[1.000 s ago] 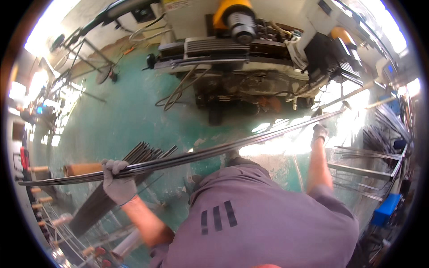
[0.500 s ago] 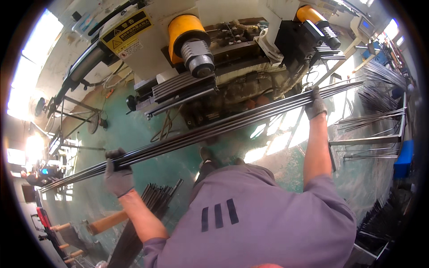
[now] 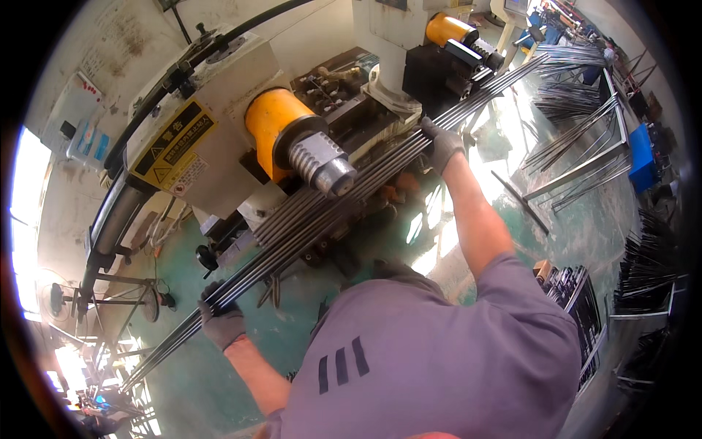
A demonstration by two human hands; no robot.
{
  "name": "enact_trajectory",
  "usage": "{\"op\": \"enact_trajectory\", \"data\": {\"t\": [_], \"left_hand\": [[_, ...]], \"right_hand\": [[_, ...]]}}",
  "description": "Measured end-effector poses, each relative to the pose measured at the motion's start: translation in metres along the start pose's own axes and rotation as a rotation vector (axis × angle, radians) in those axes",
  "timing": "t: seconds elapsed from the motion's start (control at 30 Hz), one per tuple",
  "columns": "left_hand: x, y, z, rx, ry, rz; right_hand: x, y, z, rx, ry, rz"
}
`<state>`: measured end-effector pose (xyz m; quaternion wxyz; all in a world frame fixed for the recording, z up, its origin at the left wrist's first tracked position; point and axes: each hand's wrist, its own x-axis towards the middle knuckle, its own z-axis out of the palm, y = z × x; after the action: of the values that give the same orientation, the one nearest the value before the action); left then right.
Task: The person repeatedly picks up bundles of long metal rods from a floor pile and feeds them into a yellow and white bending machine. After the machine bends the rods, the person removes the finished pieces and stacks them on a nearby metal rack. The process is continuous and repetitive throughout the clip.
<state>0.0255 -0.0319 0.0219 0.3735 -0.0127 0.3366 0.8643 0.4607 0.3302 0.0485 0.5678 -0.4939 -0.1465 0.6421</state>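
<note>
A bundle of long thin dark metal rods (image 3: 373, 175) slants across the view, from low at the left to high at the right. My left hand (image 3: 221, 320), in a grey glove, is closed round the bundle toward its lower left end. Farther up, my right hand (image 3: 443, 146), gloved the same way, grips it near the upper right part. The middle of the bundle lies close in front of the machine, by the ridged metal spindle (image 3: 322, 164) under an orange cylinder (image 3: 278, 124). More rods (image 3: 285, 219) lie on the machine beside the bundle.
A yellow and black warning label (image 3: 172, 141) marks the machine housing. A second orange cylinder (image 3: 447, 29) sits at the far right of the machine. Rod stacks (image 3: 567, 101) rest on racks at right, near a blue box (image 3: 640, 159). A black pipe (image 3: 121, 219) stands at left.
Both hands have carried the rod bundle forward to the machine, and its right end now points more steeply upward. The view has turned, and both hands keep their grip.
</note>
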Motion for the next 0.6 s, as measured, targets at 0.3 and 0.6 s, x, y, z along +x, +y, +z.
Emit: {"op": "enact_trajectory", "data": {"t": [0.3, 0.6], "left_hand": [[0.045, 0.019, -0.029, 0.022, 0.139, 0.067], [0.031, -0.045, 0.033, 0.152, 0.176, -0.007]], "right_hand": [[0.121, -0.042, -0.003, 0.032, -0.139, -0.072], [0.061, 0.004, 0.032, -0.195, 0.089, -0.087]]}}
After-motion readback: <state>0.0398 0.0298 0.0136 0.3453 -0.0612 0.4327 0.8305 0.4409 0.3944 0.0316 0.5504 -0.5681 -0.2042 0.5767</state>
